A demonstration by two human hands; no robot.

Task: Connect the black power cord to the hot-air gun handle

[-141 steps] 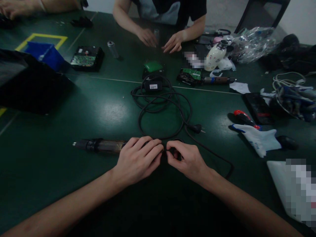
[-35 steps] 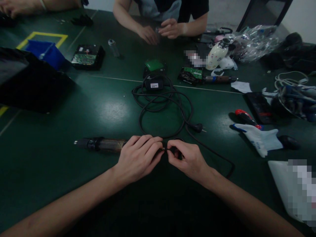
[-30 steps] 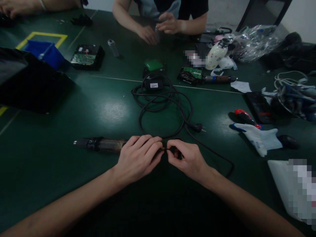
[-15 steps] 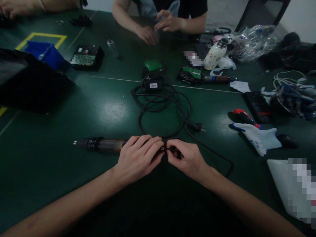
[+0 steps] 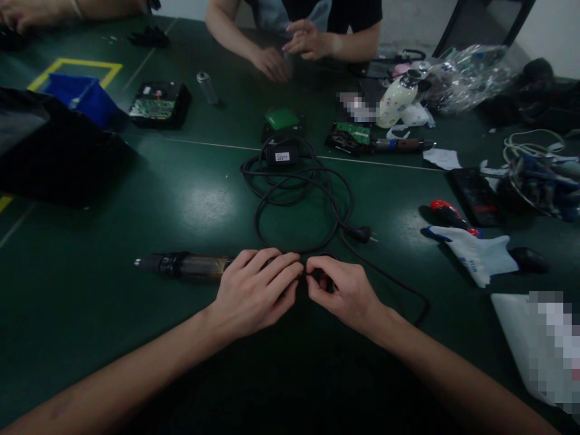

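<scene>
A dark electric screwdriver (image 5: 194,265) lies sideways on the green table (image 5: 113,314), its metal tip to the left. My left hand (image 5: 260,290) is wrapped over the tool's right end and hides it. Close beside its fingertips, my right hand (image 5: 339,290) pinches the black cable at the tool's end; the exact contact is partly hidden by the fingers. Beyond both hands lies a coiled black cable (image 5: 348,199) with an adapter (image 5: 281,154) and a plug (image 5: 361,234).
Opened devices with circuit boards (image 5: 156,104) (image 5: 351,136) lie farther back. A black bag (image 5: 54,151) and a blue bin (image 5: 81,96) are at left. A glove (image 5: 475,251), a red-black tool (image 5: 446,212) and a phone (image 5: 473,196) are at right. Across the table, a person's hands (image 5: 290,54) are visible.
The fingers of my left hand have shifted slightly at the tool's right end, covering the small gold-coloured part seen before. My right hand keeps its pinch in nearly the same place.
</scene>
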